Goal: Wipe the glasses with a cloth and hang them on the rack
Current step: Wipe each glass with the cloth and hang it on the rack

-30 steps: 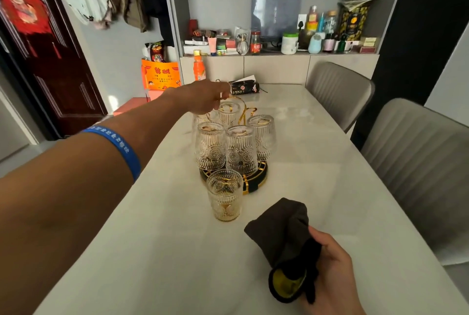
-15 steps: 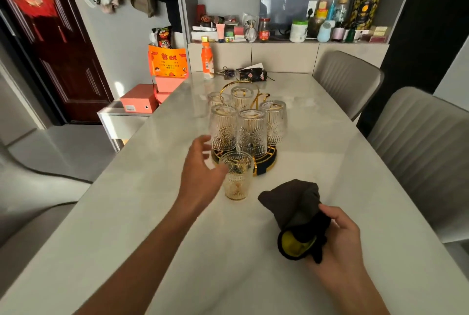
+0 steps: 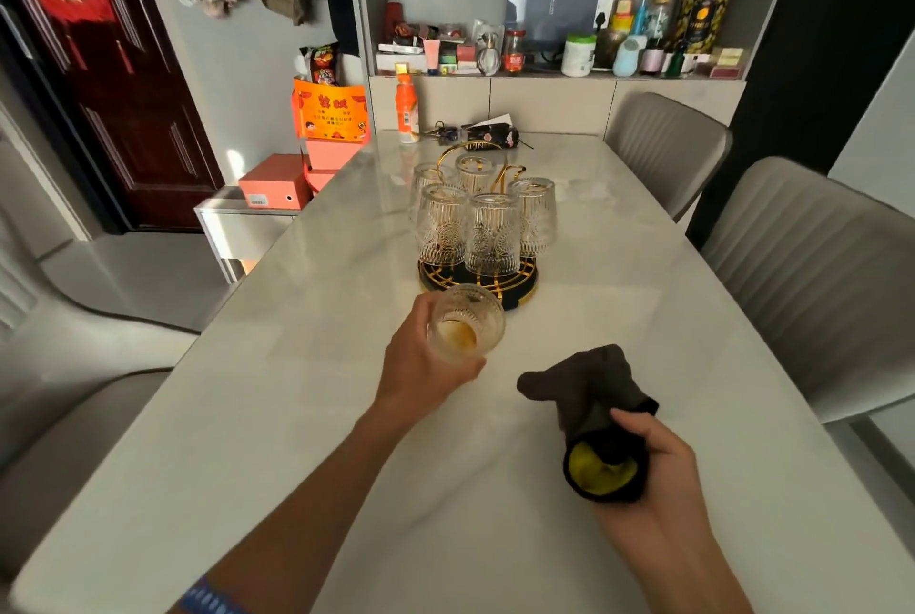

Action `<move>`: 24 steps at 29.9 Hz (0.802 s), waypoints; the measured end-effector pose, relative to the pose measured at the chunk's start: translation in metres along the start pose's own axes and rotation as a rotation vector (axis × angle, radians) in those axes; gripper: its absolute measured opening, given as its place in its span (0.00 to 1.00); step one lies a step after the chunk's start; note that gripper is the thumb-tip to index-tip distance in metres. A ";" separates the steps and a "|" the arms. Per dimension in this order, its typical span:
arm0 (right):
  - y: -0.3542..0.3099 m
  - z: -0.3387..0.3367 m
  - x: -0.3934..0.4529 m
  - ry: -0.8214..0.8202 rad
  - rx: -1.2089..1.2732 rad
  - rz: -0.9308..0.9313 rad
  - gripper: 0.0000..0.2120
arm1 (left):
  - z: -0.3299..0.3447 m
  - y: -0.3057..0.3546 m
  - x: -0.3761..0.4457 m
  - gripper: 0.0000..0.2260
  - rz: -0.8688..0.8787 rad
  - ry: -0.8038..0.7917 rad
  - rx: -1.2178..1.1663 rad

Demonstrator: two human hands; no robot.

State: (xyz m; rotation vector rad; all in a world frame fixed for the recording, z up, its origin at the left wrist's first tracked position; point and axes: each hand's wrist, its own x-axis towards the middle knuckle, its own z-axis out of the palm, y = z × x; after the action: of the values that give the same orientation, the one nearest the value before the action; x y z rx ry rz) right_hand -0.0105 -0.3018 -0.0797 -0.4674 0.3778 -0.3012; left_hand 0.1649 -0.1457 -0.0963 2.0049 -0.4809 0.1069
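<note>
My left hand point(image 3: 421, 361) is wrapped around a patterned clear glass point(image 3: 465, 329), lifted off the table and tilted with its mouth toward me, just in front of the rack. The rack point(image 3: 525, 284) has a round black and gold base and a gold handle, and several matching glasses point(image 3: 492, 235) hang upside down on it. My right hand point(image 3: 653, 470) grips a dark cloth point(image 3: 589, 395) with a yellow inner side, resting on the table to the right of the glass.
The pale marble table point(image 3: 346, 415) runs away from me. An orange bottle point(image 3: 407, 103) and a dark pouch point(image 3: 490, 136) lie at its far end. Two grey chairs point(image 3: 812, 277) stand along the right side, another on the left.
My left hand came back from the rack's top, closed on the loose glass standing in front of the rack, and picked it up and tilted it. The right hand kept holding the cloth.
</note>
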 end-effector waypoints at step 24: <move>0.010 0.061 -0.071 -0.727 -2.256 -0.776 0.32 | -0.091 0.074 -0.079 0.39 0.865 -0.088 0.452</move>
State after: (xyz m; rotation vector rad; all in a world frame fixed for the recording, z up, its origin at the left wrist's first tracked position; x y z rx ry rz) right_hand -0.0455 -0.2441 -0.0141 -2.8726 -0.4200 -0.3026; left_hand 0.0764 -0.0725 -0.0141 2.0904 -1.4598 0.7107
